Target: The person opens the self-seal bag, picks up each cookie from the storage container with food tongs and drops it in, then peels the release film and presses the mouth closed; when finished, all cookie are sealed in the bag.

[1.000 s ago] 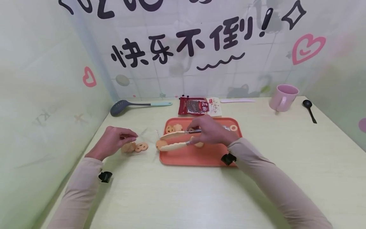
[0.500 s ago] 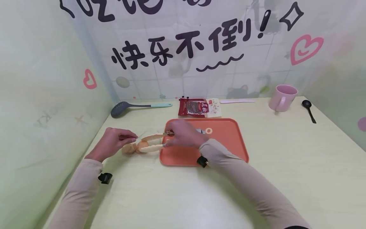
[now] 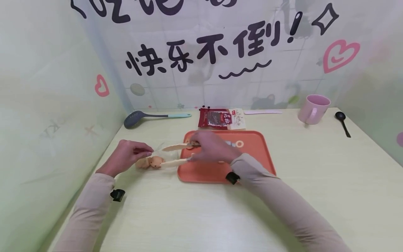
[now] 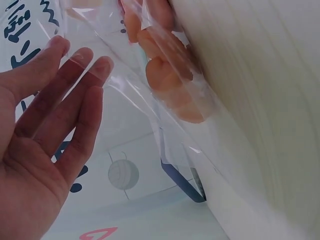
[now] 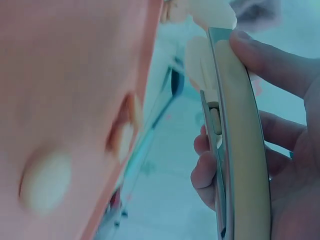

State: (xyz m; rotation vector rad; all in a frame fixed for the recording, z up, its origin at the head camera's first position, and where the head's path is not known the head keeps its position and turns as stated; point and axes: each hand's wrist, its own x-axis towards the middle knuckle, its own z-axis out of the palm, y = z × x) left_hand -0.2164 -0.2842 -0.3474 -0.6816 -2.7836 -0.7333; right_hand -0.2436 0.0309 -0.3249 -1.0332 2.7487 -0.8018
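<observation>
In the head view my left hand (image 3: 126, 156) pinches the edge of a clear plastic bag (image 4: 127, 92). Several cookies (image 4: 167, 75) lie inside it, against the tabletop. My right hand (image 3: 214, 148) grips a pair of tongs (image 5: 242, 145) with cream tips and a metal-edged handle. The tong tips stand apart at the bag's mouth, with nothing visible between them; the lower tip is beside a round cookie (image 3: 156, 161). Beneath my right hand is an orange tray (image 3: 226, 173). A ring-shaped cookie (image 3: 237, 144) and a pale round cookie (image 5: 47, 180) lie on it; my hand hides others.
A slotted spoon (image 3: 133, 120) lies at the back left. Behind the tray are a red packet (image 3: 215, 118) and a lilac strip (image 3: 264, 112). A pink mug (image 3: 310, 112) and a black spoon (image 3: 342, 122) are at the back right.
My right hand first moved left, bringing a round cookie in the tongs into the bag. Since then the tongs have drawn back right, leaving the cookie. My left hand stays almost still.
</observation>
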